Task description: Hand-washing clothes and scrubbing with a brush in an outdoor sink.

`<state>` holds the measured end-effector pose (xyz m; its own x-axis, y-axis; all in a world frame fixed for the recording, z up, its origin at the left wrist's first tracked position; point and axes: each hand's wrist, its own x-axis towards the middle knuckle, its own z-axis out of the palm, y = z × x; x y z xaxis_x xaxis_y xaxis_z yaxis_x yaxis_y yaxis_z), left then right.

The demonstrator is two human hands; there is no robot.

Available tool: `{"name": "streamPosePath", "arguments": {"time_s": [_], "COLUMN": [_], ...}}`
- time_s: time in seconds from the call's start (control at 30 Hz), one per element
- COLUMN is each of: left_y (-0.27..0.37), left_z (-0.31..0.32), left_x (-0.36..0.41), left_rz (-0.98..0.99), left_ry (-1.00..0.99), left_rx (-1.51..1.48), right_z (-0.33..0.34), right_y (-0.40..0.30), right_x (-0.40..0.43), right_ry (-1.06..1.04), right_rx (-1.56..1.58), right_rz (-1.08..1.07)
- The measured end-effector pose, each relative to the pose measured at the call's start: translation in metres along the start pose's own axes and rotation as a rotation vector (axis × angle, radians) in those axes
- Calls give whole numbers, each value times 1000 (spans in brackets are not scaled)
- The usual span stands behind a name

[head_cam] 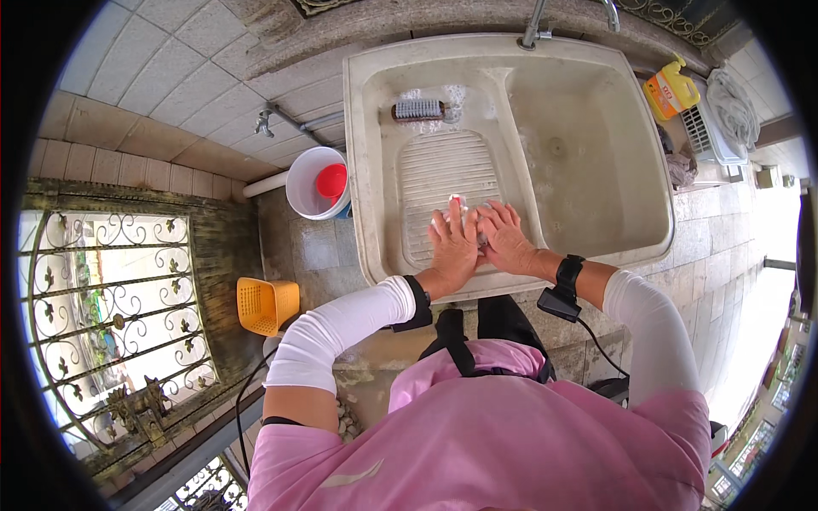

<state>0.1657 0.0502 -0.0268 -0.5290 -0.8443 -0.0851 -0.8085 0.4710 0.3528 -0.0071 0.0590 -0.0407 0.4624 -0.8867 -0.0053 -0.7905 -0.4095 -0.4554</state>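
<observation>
My left hand (455, 248) presses a small, wet white cloth (455, 200) with a red patch onto the ridged washboard (447, 166) of a stone-like laundry sink. Beside it and touching the same bundle is my right hand (506, 237), its fingers bent over the cloth. Most of the fabric is hidden beneath both hands. Farther back on the washboard side lies a scrub brush (418, 110), bristles up, with suds around it.
Cloudy water stands in the deep right basin (569, 147), under a metal faucet (533, 29). Left of the sink are a white bucket (300, 191) holding a red scoop (331, 181) and a yellow basket (267, 306). A yellow detergent jug (671, 91) stands at the right.
</observation>
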Motion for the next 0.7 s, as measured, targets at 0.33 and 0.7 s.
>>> {"name": "streamPosePath", "arguments": {"time_s": [0.33,0.7], "left_y": [-34,-57], "left_z": [8,-20], "left_x": [43,87], "left_rz": [146,225], "left_ry": [-71,-204], "left_rx": [158,83], "right_z": [5,2], "right_y": [42,57], "right_x": [41,66], "right_ry": [-64,-110], "right_rx": [64,225], "right_rz": [-184,17]}}
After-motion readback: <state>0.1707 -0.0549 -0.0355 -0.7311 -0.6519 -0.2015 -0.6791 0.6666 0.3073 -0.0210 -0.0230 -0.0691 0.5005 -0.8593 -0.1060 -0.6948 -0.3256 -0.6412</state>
